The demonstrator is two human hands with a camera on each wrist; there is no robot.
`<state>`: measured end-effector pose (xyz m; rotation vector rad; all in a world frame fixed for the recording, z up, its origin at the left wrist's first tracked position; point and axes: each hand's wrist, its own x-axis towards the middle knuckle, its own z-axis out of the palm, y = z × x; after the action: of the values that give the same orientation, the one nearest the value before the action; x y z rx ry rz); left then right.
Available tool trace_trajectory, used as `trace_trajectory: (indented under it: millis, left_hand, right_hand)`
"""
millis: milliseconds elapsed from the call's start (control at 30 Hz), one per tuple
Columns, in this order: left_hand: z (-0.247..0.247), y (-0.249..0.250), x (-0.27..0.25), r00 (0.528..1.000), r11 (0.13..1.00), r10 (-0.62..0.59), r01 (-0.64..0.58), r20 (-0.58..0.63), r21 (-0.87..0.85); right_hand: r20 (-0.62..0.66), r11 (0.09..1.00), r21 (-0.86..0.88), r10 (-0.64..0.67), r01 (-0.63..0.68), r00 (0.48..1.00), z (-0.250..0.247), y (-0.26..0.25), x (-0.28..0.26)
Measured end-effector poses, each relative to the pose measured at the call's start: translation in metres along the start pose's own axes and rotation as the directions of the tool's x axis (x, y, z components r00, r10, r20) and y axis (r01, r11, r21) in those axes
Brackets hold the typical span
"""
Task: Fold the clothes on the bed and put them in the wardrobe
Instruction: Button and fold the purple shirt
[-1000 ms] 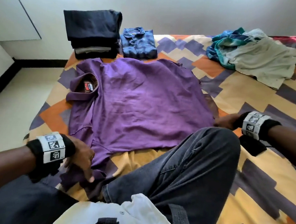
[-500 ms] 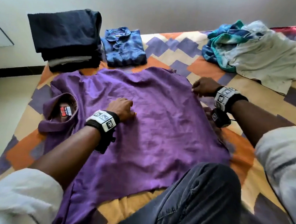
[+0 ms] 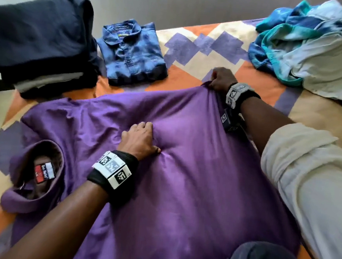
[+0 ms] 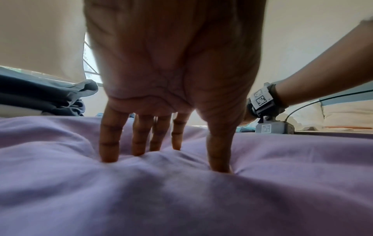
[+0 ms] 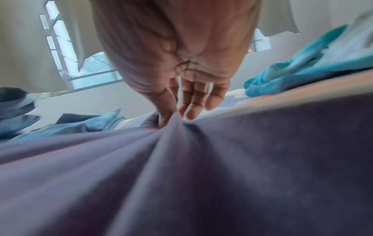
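Fingers [image 4: 110, 140] of my left hand [image 3: 140, 139] press straight down into the purple shirt [image 3: 182, 190] spread on the bed [image 3: 191, 56]. Beyond them, my right hand [image 3: 222, 78] pinches the shirt's far edge, bunching it; a folded blue shirt [image 3: 131, 51] lies farther off.
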<state>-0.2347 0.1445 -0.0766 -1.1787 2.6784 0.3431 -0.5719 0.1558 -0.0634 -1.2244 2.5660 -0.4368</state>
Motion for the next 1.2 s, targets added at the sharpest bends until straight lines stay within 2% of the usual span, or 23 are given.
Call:
trace_trajectory:
  millis: [133,233,300,367,400,467,500,567,633,700,767,800,833,867,900,933,967,1000,1033,1100,1133,1167,1200]
  left_hand:
    - [0.001,0.009,-0.003,0.999,1.0,-0.016,0.016,0.027,0.014]
    - [-0.002,0.011,-0.007,0.999,0.999,-0.03,0.03,0.041,-0.011]
    - [-0.003,0.011,-0.009,0.999,0.999,-0.029,0.03,0.042,-0.017]
    - [-0.005,0.012,-0.01,0.998,0.999,-0.03,0.031,0.047,-0.017]
    - [-0.005,0.013,-0.01,0.998,0.999,-0.033,0.034,0.052,-0.011]
    - [-0.006,0.016,-0.01,0.998,0.999,-0.04,0.04,0.058,0.001]
    - [-0.006,0.017,-0.01,0.997,0.999,-0.043,0.043,0.062,0.002]
    - [-0.006,0.017,-0.007,0.997,0.999,-0.048,0.048,0.067,-0.006]
    - [-0.004,0.014,-0.004,0.996,0.998,-0.056,0.057,0.076,-0.018]
    - [-0.002,0.012,-0.001,0.995,0.997,-0.057,0.061,0.078,-0.041]
    - [-0.002,0.011,-0.001,0.995,0.996,-0.06,0.065,0.078,-0.062]
    - [-0.003,0.011,-0.001,0.995,0.995,-0.061,0.067,0.077,-0.069]
    - [-0.003,0.011,-0.002,0.996,0.995,-0.056,0.062,0.073,-0.076]
    - [-0.004,0.012,-0.005,0.996,0.995,-0.052,0.057,0.067,-0.079]
    - [-0.004,0.011,-0.006,0.997,0.995,-0.047,0.051,0.056,-0.084]
    - [-0.004,0.012,-0.009,0.998,0.996,-0.039,0.042,0.04,-0.085]
    - [-0.003,0.013,-0.014,0.999,0.997,-0.031,0.032,0.019,-0.074]
    - [-0.002,0.016,-0.021,0.999,0.998,-0.031,0.031,-0.01,-0.048]
    - [0.0,0.019,-0.029,0.998,1.0,-0.028,0.027,-0.05,-0.01]
    - [0.0,0.025,-0.046,0.989,0.998,0.028,-0.02,-0.145,0.055]
    - [0.0,0.032,-0.063,0.978,0.995,0.086,-0.076,-0.189,0.057]
    - [0.002,0.039,-0.078,0.965,0.989,0.15,-0.144,-0.214,0.044]
    - [0.004,0.044,-0.087,0.961,0.981,0.195,-0.194,-0.196,0.023]
  right_hand:
    - [-0.115,0.983,0.146,0.124,-0.107,0.986,-0.006,0.027,0.008]
    - [0.014,0.89,0.383,0.264,-0.249,0.965,-0.022,0.054,0.009]
    - [0.032,0.875,0.4,0.285,-0.274,0.958,-0.039,0.058,0.0]
    - [0.066,0.943,0.264,0.191,-0.202,0.979,-0.049,0.049,-0.015]
    - [0.158,0.972,0.166,0.142,-0.168,0.977,-0.05,0.042,-0.026]
    - [0.389,0.992,-0.02,0.121,-0.123,0.913,-0.045,0.032,-0.045]
    - [0.431,0.99,-0.102,0.132,-0.098,0.893,-0.041,0.033,-0.052]
    - [0.352,0.972,-0.23,0.131,-0.05,0.927,-0.036,0.041,-0.065]
    - [0.11,0.968,-0.232,0.127,-0.098,0.986,-0.035,0.057,-0.074]
    - [-0.124,0.958,-0.21,0.173,-0.196,0.977,-0.039,0.072,-0.087]
    - [-0.221,0.962,-0.168,0.176,-0.215,0.959,-0.045,0.078,-0.108]
    - [-0.199,0.986,-0.082,0.126,-0.144,0.972,-0.048,0.078,-0.121]
    - [-0.118,0.998,0.055,0.048,-0.041,0.992,-0.05,0.076,-0.138]
    - [0.025,0.985,0.167,-0.045,0.04,0.999,-0.049,0.074,-0.16]
    - [0.209,0.975,0.205,-0.13,0.086,0.969,-0.045,0.07,-0.184]
    - [0.375,0.98,0.17,-0.163,0.105,0.913,-0.041,0.071,-0.211]
    - [0.466,0.989,0.092,-0.144,0.115,0.873,-0.037,0.077,-0.234]
    - [0.448,0.994,0.009,-0.101,0.108,0.888,-0.034,0.089,-0.251]
    - [0.36,0.995,-0.073,-0.039,0.07,0.932,-0.036,0.103,-0.264]
    - [0.089,0.962,-0.261,0.106,-0.08,0.99,-0.05,0.126,-0.288]
    - [-0.039,0.954,-0.267,0.131,-0.137,0.991,-0.054,0.133,-0.306]
    - [-0.112,0.975,-0.181,0.113,-0.132,0.987,-0.056,0.133,-0.324]
    - [-0.12,0.995,-0.031,0.087,-0.091,0.989,-0.054,0.13,-0.333]
